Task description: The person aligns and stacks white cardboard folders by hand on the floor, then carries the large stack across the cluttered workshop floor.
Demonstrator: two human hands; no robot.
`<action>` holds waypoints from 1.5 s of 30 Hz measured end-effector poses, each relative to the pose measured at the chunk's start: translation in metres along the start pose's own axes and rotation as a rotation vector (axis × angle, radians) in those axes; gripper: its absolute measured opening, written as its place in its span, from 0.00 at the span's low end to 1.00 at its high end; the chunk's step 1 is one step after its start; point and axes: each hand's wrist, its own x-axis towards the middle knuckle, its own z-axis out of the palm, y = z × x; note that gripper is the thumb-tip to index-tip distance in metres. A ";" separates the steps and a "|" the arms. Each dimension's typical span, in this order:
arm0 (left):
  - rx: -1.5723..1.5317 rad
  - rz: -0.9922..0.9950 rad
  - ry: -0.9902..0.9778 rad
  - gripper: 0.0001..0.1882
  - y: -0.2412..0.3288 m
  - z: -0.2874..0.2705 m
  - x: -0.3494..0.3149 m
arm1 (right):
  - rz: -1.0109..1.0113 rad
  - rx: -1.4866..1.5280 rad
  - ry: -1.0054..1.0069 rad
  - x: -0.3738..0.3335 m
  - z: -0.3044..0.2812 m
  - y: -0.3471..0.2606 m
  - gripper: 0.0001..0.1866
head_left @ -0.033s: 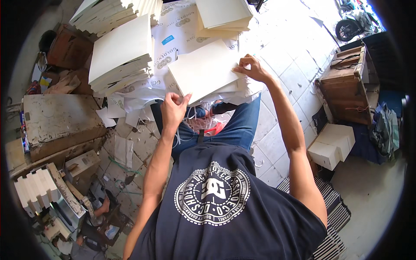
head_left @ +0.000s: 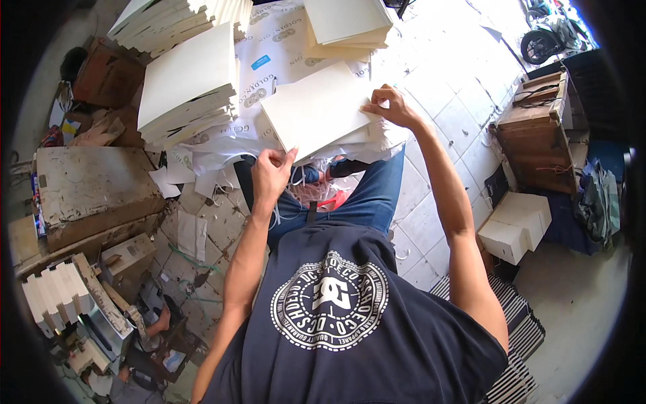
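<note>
Surface [head_left: 272, 44] carrying paper stacks [head_left: 188, 74]; cream sheet [head_left: 319, 108] lying at its near side. Left hand [head_left: 270, 174]: grip pinching near corner. Right hand [head_left: 398, 108]: grip pinching right edge. Barely anything changing; sheet staying put.

Two hands [head_left: 270, 172] [head_left: 395, 108] — one cream sheet [head_left: 319, 108] — at least three paper stacks [head_left: 188, 71] [head_left: 158, 19] [head_left: 346, 20].

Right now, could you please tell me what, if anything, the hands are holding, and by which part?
A cream sheet: the left hand pinches its near corner, the right hand its right edge.
</note>
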 end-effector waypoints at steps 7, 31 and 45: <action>-0.460 -0.265 -0.288 0.26 -0.011 0.016 -0.015 | -0.086 -0.466 0.104 -0.036 0.043 -0.114 0.40; -0.988 -0.035 -0.087 0.22 0.044 -0.076 -0.040 | -0.564 -0.354 0.052 -0.013 -0.033 -0.190 0.11; -0.992 0.316 0.854 0.45 -0.012 -0.210 0.126 | -0.781 -0.515 0.364 0.117 0.059 -0.354 0.21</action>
